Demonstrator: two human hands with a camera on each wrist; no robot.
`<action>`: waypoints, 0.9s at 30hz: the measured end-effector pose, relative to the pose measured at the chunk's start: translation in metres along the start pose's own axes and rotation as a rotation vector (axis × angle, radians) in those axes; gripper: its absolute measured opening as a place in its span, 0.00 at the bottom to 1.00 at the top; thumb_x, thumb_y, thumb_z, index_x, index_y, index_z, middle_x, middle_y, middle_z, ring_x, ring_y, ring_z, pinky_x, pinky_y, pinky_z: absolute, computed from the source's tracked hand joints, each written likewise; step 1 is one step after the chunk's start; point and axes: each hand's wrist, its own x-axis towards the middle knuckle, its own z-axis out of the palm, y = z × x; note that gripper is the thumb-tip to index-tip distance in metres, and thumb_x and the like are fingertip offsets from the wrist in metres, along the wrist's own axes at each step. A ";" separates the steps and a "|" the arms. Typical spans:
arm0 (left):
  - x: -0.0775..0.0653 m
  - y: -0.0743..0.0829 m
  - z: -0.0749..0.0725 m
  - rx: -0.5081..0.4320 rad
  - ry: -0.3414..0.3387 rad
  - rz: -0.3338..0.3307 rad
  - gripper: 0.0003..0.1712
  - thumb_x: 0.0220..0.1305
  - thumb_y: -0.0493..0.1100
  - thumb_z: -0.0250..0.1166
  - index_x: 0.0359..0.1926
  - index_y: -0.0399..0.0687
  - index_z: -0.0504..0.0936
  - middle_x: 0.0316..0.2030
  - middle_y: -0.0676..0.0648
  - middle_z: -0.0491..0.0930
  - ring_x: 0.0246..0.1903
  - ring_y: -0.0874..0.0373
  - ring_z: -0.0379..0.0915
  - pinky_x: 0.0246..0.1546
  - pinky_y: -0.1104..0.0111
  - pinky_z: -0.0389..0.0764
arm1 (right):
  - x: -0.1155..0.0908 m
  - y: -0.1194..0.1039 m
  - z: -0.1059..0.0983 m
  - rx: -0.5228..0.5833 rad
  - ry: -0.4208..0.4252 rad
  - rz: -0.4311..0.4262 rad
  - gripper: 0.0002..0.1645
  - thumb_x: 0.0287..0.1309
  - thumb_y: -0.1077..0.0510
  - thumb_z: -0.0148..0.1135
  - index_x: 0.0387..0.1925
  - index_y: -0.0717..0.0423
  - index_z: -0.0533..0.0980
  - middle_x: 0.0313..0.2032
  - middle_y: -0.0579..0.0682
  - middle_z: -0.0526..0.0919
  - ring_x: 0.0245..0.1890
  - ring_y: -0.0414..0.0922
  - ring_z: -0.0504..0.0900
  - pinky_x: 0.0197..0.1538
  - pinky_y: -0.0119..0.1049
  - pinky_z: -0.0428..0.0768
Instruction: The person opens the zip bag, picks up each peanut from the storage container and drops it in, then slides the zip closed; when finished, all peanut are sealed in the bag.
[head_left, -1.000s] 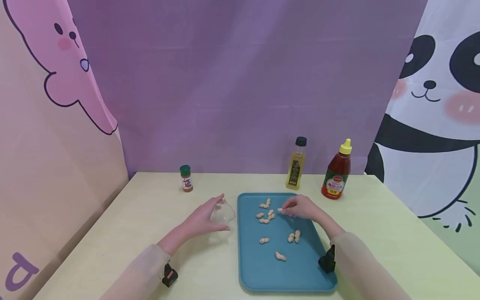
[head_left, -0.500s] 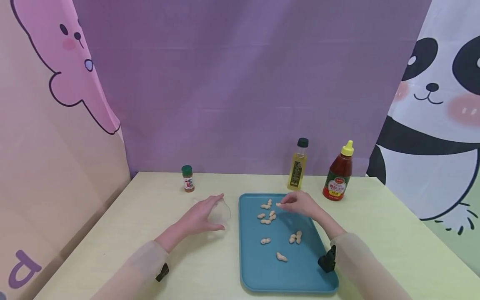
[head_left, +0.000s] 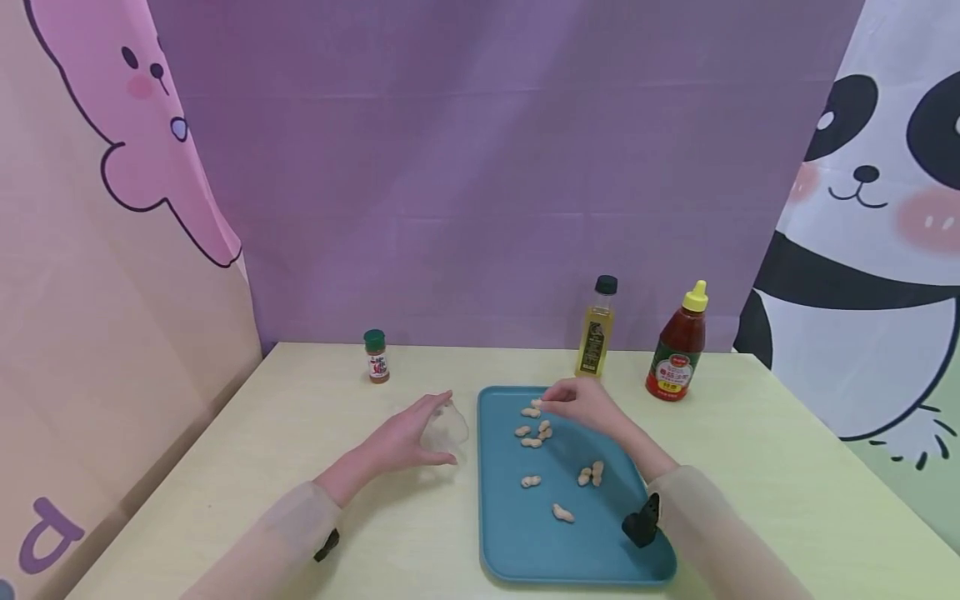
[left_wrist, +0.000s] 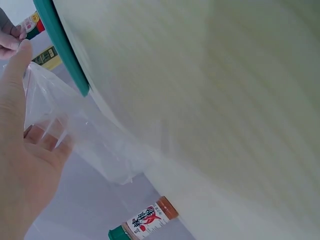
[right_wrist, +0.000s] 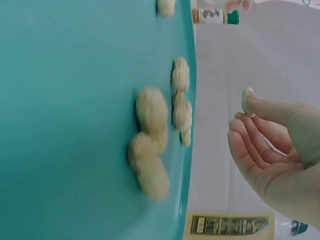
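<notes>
In the head view my left hand (head_left: 393, 437) is to the left of the blue tray (head_left: 525, 550), its thumb and fingers spread wide. It holds a clear zip-lock bag (left_wrist: 92, 135) by the mouth; some fingers show through the plastic in the left wrist view. My right hand (head_left: 588, 408) is above the tray's far end. Between its thumb and fingertips it pinches a peanut (right_wrist: 247, 102), raised off the tray. Several unshelled peanuts (head_left: 562, 513) lie scattered on the tray, a few of them (right_wrist: 150, 145) close beneath the right hand.
A small green-capped seasoning jar (head_left: 377, 358) stands at the back left of the pale table (head_left: 247, 450). Behind the tray are an oil bottle (head_left: 595, 333) and, farther right, a ketchup bottle (head_left: 677, 354) with a yellow nozzle. A purple cloth (head_left: 480, 183) hangs behind the table.
My right hand has lifted the peanut and moved left across the tray's far end, towards the bag. The left hand with the bag has hardly moved.
</notes>
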 end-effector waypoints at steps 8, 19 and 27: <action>0.002 0.004 -0.001 -0.025 0.007 -0.031 0.55 0.47 0.57 0.73 0.70 0.42 0.56 0.63 0.47 0.67 0.59 0.54 0.69 0.60 0.59 0.71 | 0.009 -0.011 0.017 -0.003 -0.002 0.085 0.14 0.58 0.49 0.63 0.36 0.55 0.81 0.33 0.51 0.84 0.35 0.49 0.82 0.36 0.36 0.80; 0.003 0.006 -0.001 -0.047 0.001 -0.058 0.55 0.47 0.58 0.73 0.70 0.42 0.56 0.63 0.47 0.68 0.60 0.52 0.68 0.61 0.58 0.70 | 0.020 -0.035 0.037 0.068 -0.054 0.035 0.13 0.57 0.49 0.63 0.37 0.54 0.82 0.35 0.54 0.85 0.38 0.55 0.82 0.37 0.37 0.80; 0.001 0.006 -0.001 -0.063 0.003 -0.068 0.55 0.48 0.60 0.71 0.71 0.46 0.55 0.62 0.49 0.68 0.60 0.54 0.67 0.59 0.58 0.72 | 0.025 -0.049 0.054 0.067 -0.071 -0.036 0.12 0.57 0.51 0.64 0.36 0.54 0.82 0.32 0.48 0.85 0.34 0.48 0.82 0.35 0.32 0.79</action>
